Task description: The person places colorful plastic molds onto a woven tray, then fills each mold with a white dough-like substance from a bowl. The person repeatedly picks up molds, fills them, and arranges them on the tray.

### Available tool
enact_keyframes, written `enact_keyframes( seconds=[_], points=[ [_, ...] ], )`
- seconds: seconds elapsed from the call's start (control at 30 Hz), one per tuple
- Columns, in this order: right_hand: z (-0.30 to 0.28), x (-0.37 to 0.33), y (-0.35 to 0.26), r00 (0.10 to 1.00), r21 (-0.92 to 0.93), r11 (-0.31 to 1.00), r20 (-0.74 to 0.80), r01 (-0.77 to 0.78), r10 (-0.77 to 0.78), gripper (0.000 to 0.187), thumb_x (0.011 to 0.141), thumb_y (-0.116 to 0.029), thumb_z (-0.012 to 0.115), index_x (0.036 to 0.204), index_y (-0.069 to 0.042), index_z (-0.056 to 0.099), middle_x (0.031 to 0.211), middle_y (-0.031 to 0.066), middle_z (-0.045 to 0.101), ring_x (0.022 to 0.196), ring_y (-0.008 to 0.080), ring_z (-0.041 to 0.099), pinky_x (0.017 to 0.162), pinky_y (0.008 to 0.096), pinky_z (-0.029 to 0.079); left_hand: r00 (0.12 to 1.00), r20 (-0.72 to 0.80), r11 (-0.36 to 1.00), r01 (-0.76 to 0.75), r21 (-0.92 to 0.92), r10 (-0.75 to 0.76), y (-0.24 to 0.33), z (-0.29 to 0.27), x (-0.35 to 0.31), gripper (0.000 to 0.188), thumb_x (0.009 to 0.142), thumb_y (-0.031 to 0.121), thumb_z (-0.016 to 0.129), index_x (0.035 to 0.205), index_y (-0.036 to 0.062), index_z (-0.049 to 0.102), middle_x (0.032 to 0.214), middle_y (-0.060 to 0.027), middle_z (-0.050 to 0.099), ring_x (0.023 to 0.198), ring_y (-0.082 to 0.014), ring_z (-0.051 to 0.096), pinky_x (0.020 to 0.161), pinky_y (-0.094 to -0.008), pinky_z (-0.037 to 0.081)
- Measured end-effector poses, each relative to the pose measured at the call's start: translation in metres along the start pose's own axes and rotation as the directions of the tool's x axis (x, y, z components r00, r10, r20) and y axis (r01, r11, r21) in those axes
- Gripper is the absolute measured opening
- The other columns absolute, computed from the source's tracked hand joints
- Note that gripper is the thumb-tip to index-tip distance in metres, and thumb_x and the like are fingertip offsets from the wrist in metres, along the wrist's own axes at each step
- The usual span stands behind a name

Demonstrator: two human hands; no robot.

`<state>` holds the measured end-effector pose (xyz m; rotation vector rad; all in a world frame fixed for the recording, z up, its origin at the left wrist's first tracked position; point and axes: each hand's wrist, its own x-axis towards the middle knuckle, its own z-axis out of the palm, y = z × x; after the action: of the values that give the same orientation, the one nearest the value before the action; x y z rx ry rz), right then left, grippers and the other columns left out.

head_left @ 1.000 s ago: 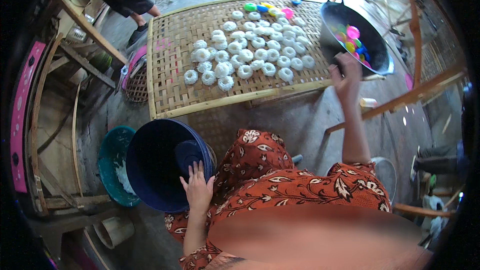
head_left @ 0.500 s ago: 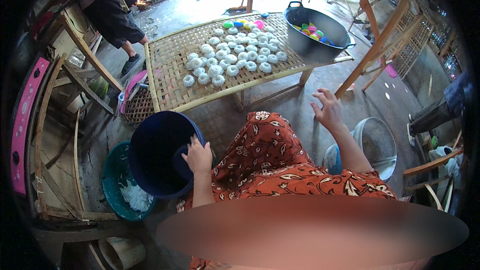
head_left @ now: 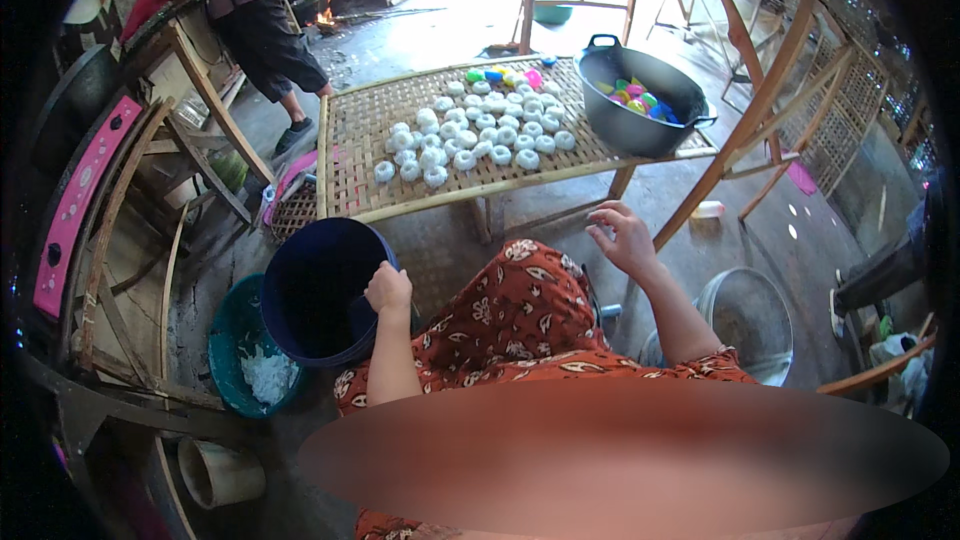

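My left hand (head_left: 388,288) is closed on the right rim of a dark blue bucket (head_left: 325,360), whose inside is too dark to make out. The bucket stands partly over a green basin (head_left: 225,370) that has white shredded stuff (head_left: 268,375) in it. My right hand (head_left: 624,240) is raised before the near edge of a woven bamboo table (head_left: 350,180), its fingers apart and nothing in them. Many small white rings (head_left: 465,160) lie in a cluster on the table. Behind them are several coloured plastic pieces (head_left: 505,75).
A dark two-handled tub (head_left: 630,130) with coloured pieces stands at the table's right end. A metal bucket (head_left: 750,320) is on the floor by my right arm. Wooden posts (head_left: 745,130) rise on the right. A person (head_left: 262,25) stands far left, near a small fire (head_left: 325,16).
My left hand has gone from spread fingers at the blue bucket to a closed grip on its rim. My right hand has moved a little left. The view has shifted.
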<state>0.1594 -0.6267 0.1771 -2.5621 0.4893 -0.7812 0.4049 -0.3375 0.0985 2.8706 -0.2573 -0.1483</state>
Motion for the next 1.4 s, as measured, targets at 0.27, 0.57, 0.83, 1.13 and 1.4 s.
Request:
enact_keyframes(
  seconds=[0.27, 0.57, 0.83, 1.13, 1.4],
  points=[
    [0.050, 0.115, 0.082, 0.992, 0.213, 0.973, -0.070, -0.085, 0.102, 0.021, 0.076, -0.022, 0.066, 0.088, -0.004, 0.067, 0.089, 0.0127, 0.062, 0.077, 0.0245, 0.063, 0.070, 0.0339, 0.049, 0.965, 0.163, 0.977, 0.197, 0.076, -0.207, 0.002, 0.015, 0.037, 0.039, 0.073, 0.032, 0.070, 0.095, 0.0007, 0.065, 0.104, -0.0177, 0.063, 0.098, -0.0317, 0.061, 0.083, -0.0391, 0.049],
    [0.147, 0.268, 0.125, 0.997, 0.256, 0.967, -0.081, 0.000, 0.022, 0.024, 0.075, -0.021, 0.065, 0.091, -0.004, 0.067, 0.088, 0.0139, 0.063, 0.078, 0.0262, 0.062, 0.074, 0.0351, 0.048, 0.991, -0.079, 0.950, 0.127, 0.286, -0.109, 0.085, -0.093, 0.154, 0.050, 0.067, 0.044, 0.072, 0.099, 0.0051, 0.066, 0.103, -0.0173, 0.064, 0.096, -0.0300, 0.062, 0.080, -0.0406, 0.049],
    [0.180, 0.363, 0.221, 0.976, 0.231, 0.971, -0.186, -0.067, 0.111, 0.019, 0.070, -0.009, 0.065, 0.088, -0.003, 0.066, 0.093, 0.0179, 0.061, 0.089, 0.0322, 0.059, 0.081, 0.0395, 0.046, 0.904, -0.186, 0.910, -0.406, -0.087, 0.386, 0.282, -0.019, 0.303, 0.055, 0.071, 0.036, 0.072, 0.115, 0.0066, 0.058, 0.096, -0.0134, 0.067, 0.089, -0.0284, 0.064, 0.078, -0.0375, 0.049],
    [0.215, 0.443, 0.279, 0.945, 0.032, 0.976, -0.244, -0.217, 0.218, 0.029, 0.074, -0.009, 0.061, 0.102, -0.002, 0.060, 0.102, 0.0190, 0.057, 0.097, 0.0341, 0.056, 0.084, 0.0394, 0.046, 0.866, 0.009, 0.863, -0.497, -0.089, 0.499, 0.401, 0.082, 0.418, 0.080, 0.074, 0.035, 0.067, 0.140, 0.0116, 0.029, 0.139, -0.0130, 0.036, 0.123, -0.0280, 0.042, 0.102, -0.0393, 0.035],
    [0.253, 0.514, 0.310, 0.943, -0.146, 0.934, -0.122, -0.326, 0.311, 0.042, 0.069, -0.011, 0.060, 0.110, -0.011, 0.061, 0.118, 0.0175, 0.054, 0.111, 0.0299, 0.052, 0.094, 0.0363, 0.042, 0.796, 0.091, 0.793, -0.604, 0.075, 0.598, 0.466, 0.109, 0.471, 0.085, 0.073, 0.040, 0.069, 0.142, 0.0200, 0.023, 0.144, -0.0089, 0.030, 0.134, -0.0237, 0.025, 0.107, -0.0601, 0.007]
  ],
)
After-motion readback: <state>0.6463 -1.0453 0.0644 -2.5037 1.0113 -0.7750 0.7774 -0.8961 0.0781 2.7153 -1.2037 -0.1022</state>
